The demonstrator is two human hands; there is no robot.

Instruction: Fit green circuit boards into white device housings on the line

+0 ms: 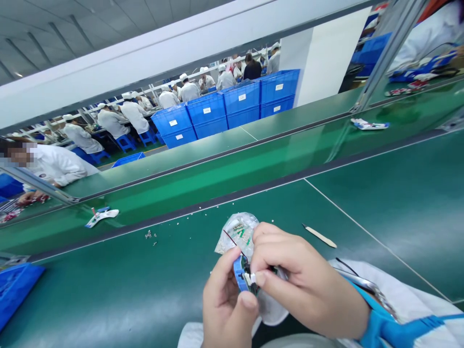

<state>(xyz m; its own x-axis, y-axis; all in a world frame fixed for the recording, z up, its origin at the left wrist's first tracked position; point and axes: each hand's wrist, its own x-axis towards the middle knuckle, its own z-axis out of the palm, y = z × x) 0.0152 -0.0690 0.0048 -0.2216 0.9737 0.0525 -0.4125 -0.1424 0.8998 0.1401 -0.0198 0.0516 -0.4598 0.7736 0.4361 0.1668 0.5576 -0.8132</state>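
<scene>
Low in the middle of the view, my left hand point(224, 307) is closed around a small blue device point(239, 275) with red and black wires and a clear plastic bag point(239, 232) sticking up behind it. My right hand point(308, 285) comes in from the right with its fingers curled over the device, pinching at a small white part on its edge. Both hands hover just above the green work mat point(145, 290).
A thin pale stick point(320, 236) lies on the mat right of my hands, small scraps point(150, 236) to the left. A blue-white item point(102, 216) and another point(369, 125) ride the green conveyor. Blue tray point(14, 290) at left edge. Stacked blue crates point(224, 111) and seated workers beyond.
</scene>
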